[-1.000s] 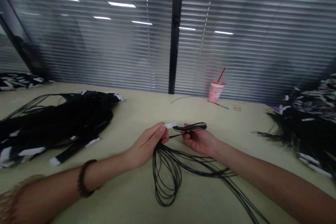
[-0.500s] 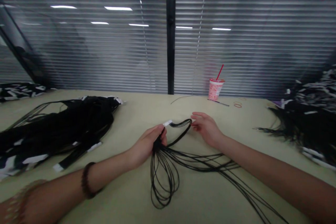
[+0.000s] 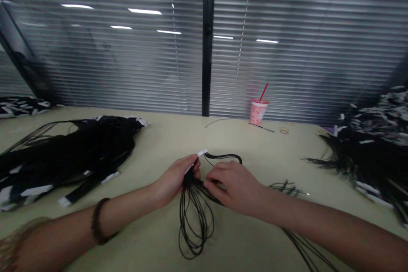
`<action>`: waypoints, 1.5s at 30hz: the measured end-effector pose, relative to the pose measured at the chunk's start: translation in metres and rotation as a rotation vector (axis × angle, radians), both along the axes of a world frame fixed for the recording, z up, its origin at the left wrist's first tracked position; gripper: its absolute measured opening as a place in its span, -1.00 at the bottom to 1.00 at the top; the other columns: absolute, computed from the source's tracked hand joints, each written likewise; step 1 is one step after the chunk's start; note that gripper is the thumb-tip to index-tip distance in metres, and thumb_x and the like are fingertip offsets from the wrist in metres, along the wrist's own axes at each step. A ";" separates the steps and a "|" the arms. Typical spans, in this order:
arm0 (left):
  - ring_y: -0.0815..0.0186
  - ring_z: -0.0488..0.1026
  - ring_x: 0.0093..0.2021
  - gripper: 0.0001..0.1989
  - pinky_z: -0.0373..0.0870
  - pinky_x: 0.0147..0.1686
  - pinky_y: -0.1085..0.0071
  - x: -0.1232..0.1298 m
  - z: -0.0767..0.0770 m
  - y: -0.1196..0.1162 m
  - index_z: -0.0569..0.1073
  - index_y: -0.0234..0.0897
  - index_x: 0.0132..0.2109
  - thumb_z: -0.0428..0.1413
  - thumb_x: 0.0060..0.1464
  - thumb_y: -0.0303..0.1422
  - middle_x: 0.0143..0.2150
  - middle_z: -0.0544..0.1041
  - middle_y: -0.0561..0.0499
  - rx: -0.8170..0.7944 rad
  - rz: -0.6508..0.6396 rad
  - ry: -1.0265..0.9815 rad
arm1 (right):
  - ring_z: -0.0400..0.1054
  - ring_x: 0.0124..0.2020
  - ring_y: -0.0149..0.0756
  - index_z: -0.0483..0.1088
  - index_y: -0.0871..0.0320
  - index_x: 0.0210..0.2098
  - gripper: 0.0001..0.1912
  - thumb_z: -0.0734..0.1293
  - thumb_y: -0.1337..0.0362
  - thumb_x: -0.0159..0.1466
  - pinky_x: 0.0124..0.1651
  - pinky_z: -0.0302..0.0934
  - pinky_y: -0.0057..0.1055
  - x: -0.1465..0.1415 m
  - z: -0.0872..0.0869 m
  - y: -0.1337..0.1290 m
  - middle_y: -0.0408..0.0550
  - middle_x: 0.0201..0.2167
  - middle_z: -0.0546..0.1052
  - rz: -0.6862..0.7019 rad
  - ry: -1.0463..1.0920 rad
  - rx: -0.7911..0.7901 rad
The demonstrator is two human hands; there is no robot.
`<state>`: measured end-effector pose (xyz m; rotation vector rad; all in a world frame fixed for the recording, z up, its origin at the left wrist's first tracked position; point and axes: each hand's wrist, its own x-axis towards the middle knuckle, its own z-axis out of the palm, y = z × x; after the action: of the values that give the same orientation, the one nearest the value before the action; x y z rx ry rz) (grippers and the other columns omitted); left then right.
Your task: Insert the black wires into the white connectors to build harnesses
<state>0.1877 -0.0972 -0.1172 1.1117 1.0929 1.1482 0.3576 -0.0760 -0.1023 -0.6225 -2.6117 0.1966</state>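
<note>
My left hand (image 3: 177,180) is closed round a bundle of thin black wires (image 3: 195,225), near a small white connector (image 3: 202,152) that pokes out past the thumb. Long loops of the wires hang below that hand onto the table. My right hand (image 3: 231,185) pinches the same wires just to the right of the left hand, fingers pressed together. From the connector, one strand group arches over and disappears behind the right hand. Loose wire ends fan out on the table beyond and below the right forearm.
On the left of the table (image 3: 153,238) lies a big heap of black wire bundles (image 3: 92,144) with white ends. More black wires (image 3: 376,157) are piled at the right. A pink cup (image 3: 259,112) with a red straw, a pen (image 3: 262,127) and rubber bands (image 3: 284,131) sit toward the window.
My right hand has come down and left from beside the wire loop and closed on the wires close to my left hand. My left hand keeps its hold.
</note>
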 end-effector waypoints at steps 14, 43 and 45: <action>0.45 0.11 -0.55 -0.67 0.09 -0.50 0.50 0.001 -0.005 -0.010 0.26 -0.28 -0.49 -0.10 0.02 -0.11 -0.57 0.20 0.13 0.041 -0.069 0.127 | 0.24 -0.50 -0.49 0.36 0.18 -0.43 -0.89 0.21 0.33 0.15 -0.42 0.05 -0.56 -0.004 -0.007 -0.004 -0.16 -0.50 0.43 0.102 0.159 -0.238; 0.46 0.18 -0.60 -0.72 -0.02 -0.63 0.54 0.000 -0.003 -0.002 0.22 -0.29 -0.49 -0.06 -0.02 -0.15 -0.61 0.28 0.11 -0.137 0.040 -0.103 | 0.19 -0.64 -0.54 0.35 0.23 -0.55 -0.77 0.13 0.34 0.13 -0.58 0.04 -0.53 0.060 0.114 0.003 -0.15 -0.67 0.32 0.125 0.786 -1.166; 0.46 0.18 -0.60 -0.71 0.00 -0.63 0.54 -0.001 -0.003 -0.002 0.22 -0.29 -0.49 -0.05 -0.02 -0.15 -0.61 0.30 0.10 -0.135 0.046 -0.091 | 0.22 -0.61 -0.55 0.36 0.22 -0.56 -0.67 0.04 0.35 0.18 -0.57 0.07 -0.52 0.075 0.130 0.004 -0.12 -0.62 0.37 0.033 1.031 -1.028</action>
<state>0.1870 -0.0989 -0.1205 0.9251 1.1138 1.1327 0.4331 -0.0722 0.0274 -0.5429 -1.3776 1.4648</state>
